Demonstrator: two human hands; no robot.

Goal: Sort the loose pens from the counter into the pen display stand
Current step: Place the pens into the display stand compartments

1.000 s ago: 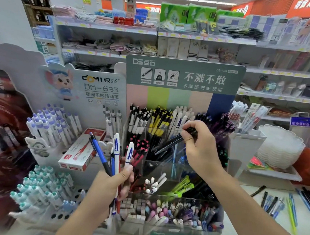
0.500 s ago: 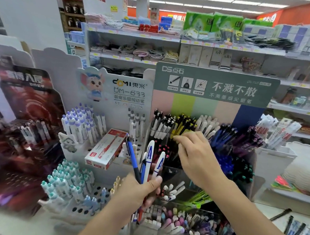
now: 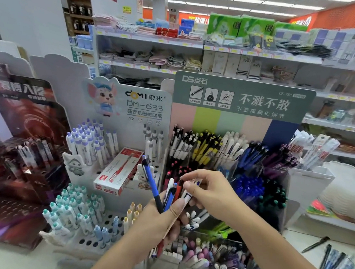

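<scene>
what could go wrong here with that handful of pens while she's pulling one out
1. The left hand grips a fanned bunch of pens while the right hand pinches a white pen among them; tugging it could loosen the others, and the blue pen leaning outward might drop.
2. The display stand is already packed, so a pen could land in the wrong compartment.

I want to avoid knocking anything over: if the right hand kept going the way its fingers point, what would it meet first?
The right hand points left at the pens bunched in the left hand; it already pinches one.
</scene>
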